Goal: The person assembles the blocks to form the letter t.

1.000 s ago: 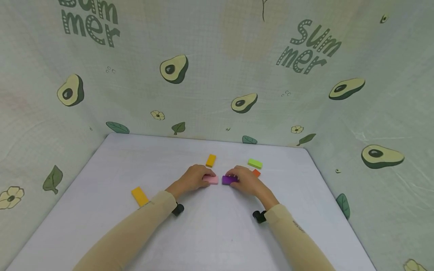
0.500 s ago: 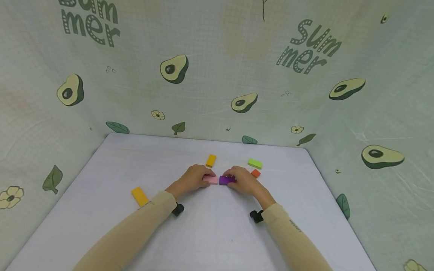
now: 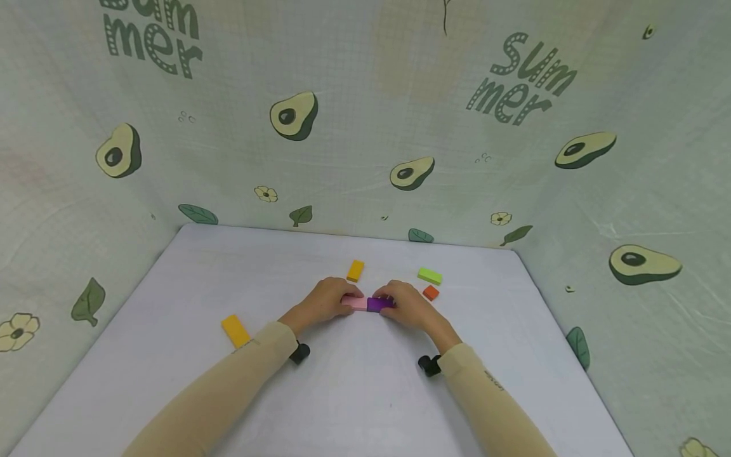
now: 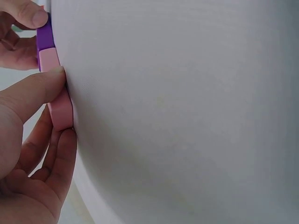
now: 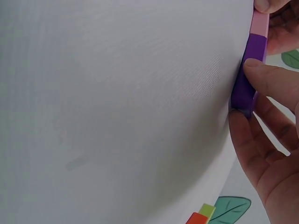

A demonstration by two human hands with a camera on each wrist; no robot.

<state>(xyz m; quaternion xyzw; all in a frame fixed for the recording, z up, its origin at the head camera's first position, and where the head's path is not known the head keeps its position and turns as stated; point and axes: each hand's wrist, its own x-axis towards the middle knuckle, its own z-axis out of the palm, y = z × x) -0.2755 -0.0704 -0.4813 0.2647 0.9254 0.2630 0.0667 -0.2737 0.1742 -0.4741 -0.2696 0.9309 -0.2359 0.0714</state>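
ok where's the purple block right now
In the head view, the purple block is just right of centre, held by the right hand, its end against the pink block.

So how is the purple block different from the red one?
The purple block is deep violet, while the red block is bright orange-red. In the head view, the purple block looks longer and the red block short and stubby. The right hand grips the purple block, whose end meets the pink block; the red block lies untouched on the table. Both look plain and straight-edged.
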